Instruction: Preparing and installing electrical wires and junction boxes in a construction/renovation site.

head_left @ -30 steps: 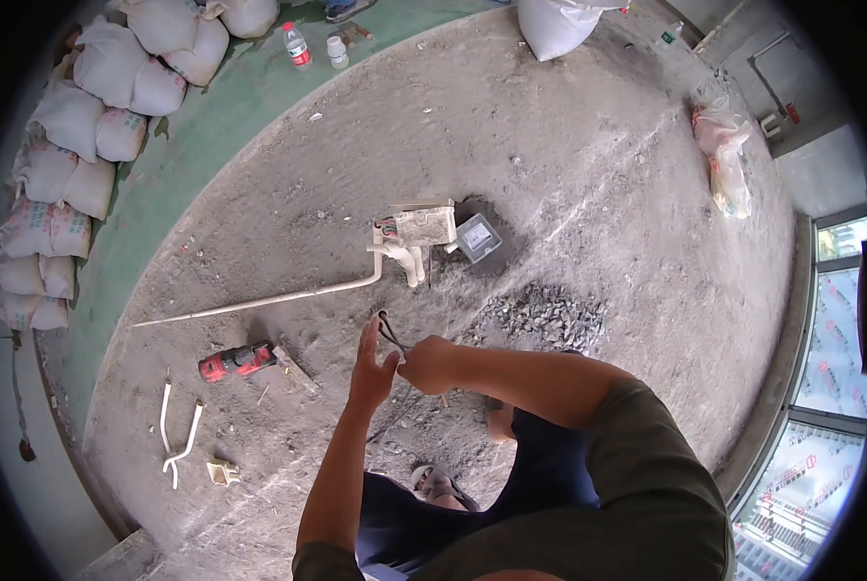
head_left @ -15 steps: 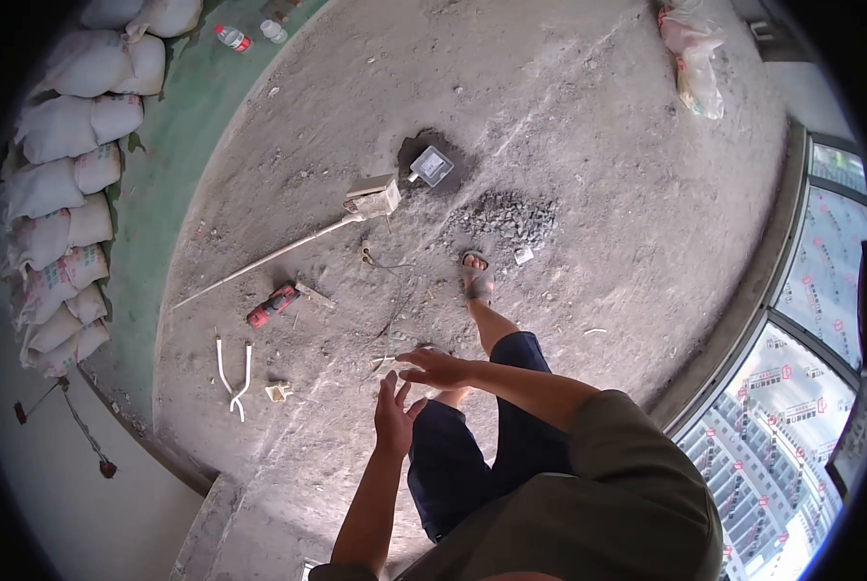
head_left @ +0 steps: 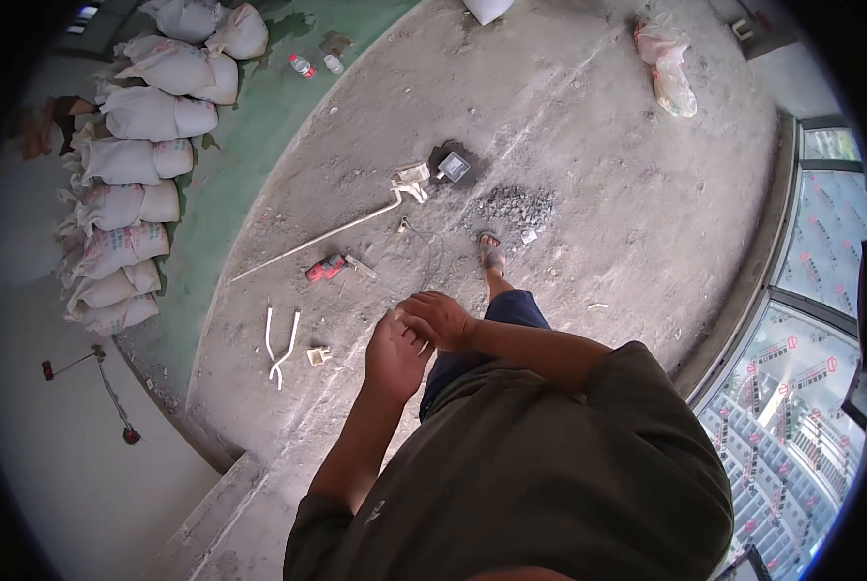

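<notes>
My left hand and my right hand meet in front of my body. The right hand's bent fingers lie over the fingers of the left, and both hands look closed. Whatever is between them, if anything, is hidden. Below on the dusty floor, a red power tool lies to the left, with a short pale strip beside it. Bent white pipes and a small cream box lie nearer. Thin wires run across the floor just beyond my hands.
A long-handled tool stretches across the floor, near a grey box on a dark patch. Gravel is heaped by my sandalled foot. White sacks are stacked at left, bottles beyond. Windows line the right.
My hands have drawn together and closer to my body; fingers that were spread are now bent over each other. The view has shifted, with my torso filling more of it.
</notes>
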`<control>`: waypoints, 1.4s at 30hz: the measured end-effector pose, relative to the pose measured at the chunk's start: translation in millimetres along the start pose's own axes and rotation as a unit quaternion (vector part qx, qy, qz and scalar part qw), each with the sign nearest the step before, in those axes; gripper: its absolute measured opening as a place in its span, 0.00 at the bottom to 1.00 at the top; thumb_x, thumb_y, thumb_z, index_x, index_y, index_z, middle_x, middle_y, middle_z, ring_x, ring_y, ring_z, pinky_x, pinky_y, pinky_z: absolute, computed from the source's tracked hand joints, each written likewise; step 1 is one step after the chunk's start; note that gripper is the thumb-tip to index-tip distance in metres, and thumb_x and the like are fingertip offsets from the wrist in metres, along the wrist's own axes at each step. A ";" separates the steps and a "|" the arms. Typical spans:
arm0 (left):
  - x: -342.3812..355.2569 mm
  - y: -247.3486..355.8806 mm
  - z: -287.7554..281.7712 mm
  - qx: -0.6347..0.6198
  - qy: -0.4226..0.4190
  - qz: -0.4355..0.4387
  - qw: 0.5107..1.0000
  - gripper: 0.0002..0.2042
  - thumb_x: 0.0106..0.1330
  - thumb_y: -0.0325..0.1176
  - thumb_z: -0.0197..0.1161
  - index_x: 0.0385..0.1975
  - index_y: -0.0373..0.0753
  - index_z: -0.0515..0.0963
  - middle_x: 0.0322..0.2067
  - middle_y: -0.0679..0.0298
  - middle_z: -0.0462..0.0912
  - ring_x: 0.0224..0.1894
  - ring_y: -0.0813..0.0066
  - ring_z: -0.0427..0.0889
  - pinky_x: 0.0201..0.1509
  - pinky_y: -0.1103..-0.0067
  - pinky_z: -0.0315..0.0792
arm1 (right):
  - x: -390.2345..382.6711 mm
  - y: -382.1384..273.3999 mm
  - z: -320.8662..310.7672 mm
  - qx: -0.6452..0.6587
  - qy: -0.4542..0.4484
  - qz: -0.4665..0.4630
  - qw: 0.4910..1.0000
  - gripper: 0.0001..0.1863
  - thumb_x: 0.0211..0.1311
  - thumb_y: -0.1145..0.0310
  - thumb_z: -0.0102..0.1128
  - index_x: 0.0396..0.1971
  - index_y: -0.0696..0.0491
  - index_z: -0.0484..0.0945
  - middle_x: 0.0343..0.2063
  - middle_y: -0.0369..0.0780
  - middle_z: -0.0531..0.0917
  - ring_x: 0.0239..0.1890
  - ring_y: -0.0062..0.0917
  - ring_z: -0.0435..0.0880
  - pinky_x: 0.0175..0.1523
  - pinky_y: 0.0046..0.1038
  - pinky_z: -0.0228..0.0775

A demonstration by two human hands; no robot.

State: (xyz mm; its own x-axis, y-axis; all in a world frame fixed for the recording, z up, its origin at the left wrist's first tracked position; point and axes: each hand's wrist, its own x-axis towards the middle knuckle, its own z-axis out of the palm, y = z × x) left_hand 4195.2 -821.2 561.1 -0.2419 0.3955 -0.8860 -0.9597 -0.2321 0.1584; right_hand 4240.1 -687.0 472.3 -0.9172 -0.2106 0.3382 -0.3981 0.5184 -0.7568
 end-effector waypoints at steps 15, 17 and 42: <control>41.7 -28.4 -184.1 0.730 0.061 0.256 0.630 0.24 0.64 0.53 0.49 0.22 0.37 0.80 0.25 0.50 0.80 0.32 0.53 0.80 0.41 0.65 0.71 | -165.2 -2.6 -99.9 0.352 0.132 0.539 0.754 0.14 0.65 0.62 0.51 0.35 0.57 0.79 0.31 0.39 0.82 0.32 0.21 0.81 0.39 0.23 0.73; 27.7 -27.3 -273.2 0.816 0.141 0.242 0.505 0.22 0.64 0.49 0.48 0.19 0.37 0.78 0.23 0.50 0.80 0.30 0.52 0.80 0.36 0.63 0.71 | -248.6 27.6 -134.5 0.128 0.129 0.526 0.831 0.14 0.63 0.62 0.50 0.30 0.57 0.80 0.27 0.43 0.82 0.31 0.29 0.82 0.37 0.28 0.72; 39.3 -116.4 7.8 0.555 0.239 0.124 0.787 0.14 0.68 0.39 0.52 0.48 0.39 0.71 0.43 0.60 0.78 0.43 0.67 0.79 0.44 0.68 0.75 | -183.0 -140.0 -576.8 0.238 0.277 -0.199 0.909 0.30 0.59 0.42 0.54 0.09 0.50 0.64 0.09 0.31 0.64 0.13 0.19 0.58 0.20 0.23 0.48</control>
State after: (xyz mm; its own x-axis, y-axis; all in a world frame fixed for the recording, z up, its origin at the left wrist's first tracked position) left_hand 4296.2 -771.7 511.3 -0.6140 0.0200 -0.7891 -0.4888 0.7753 0.4000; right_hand 4472.9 -243.0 839.0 -0.6017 0.2156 0.7691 -0.7802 0.0479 -0.6237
